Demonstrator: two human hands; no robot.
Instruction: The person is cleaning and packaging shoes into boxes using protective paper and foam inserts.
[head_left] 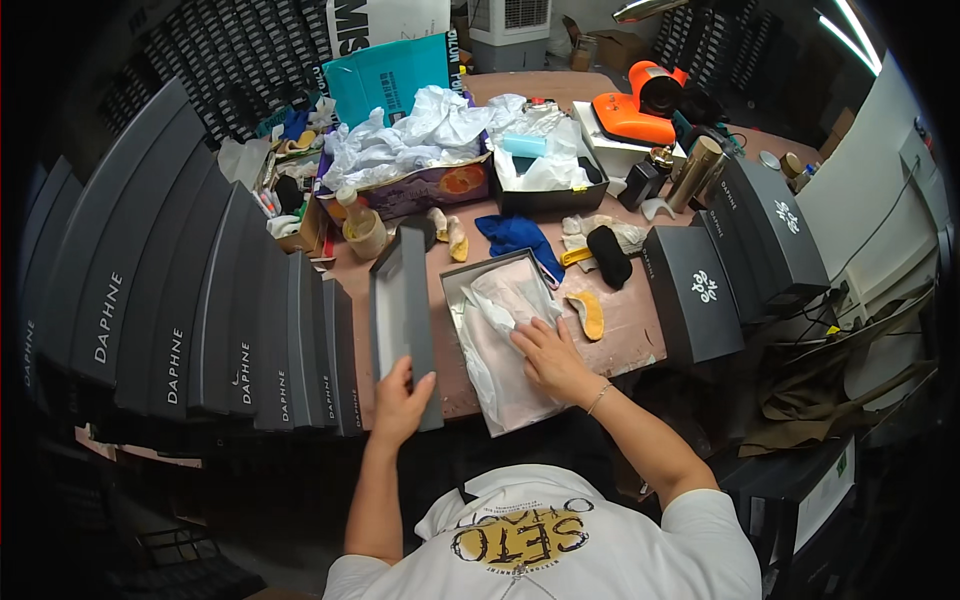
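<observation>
An open shoebox point(451, 291) lies in front of me at the table's near edge. White tissue paper point(492, 322) covers what is inside, with a pale pinkish tone showing through it. My right hand point(552, 362) rests on this paper, fingers stretched out and slightly apart. Left of the shoebox, a dark grey lid point(405, 300) stands tilted, its hollow side partly facing me. The near end of that lid is gripped by my left hand point(402, 400), thumb to the right. The contents beneath the paper are hidden.
Dark boxes point(215, 300) form a long row at left; more boxes point(693, 290) are stacked at right. Behind are a carton of crumpled paper point(410, 190), a jar point(364, 232), a blue cloth point(520, 245), a black pad point(609, 257), a yellow pad point(587, 315) and an orange tool point(635, 118).
</observation>
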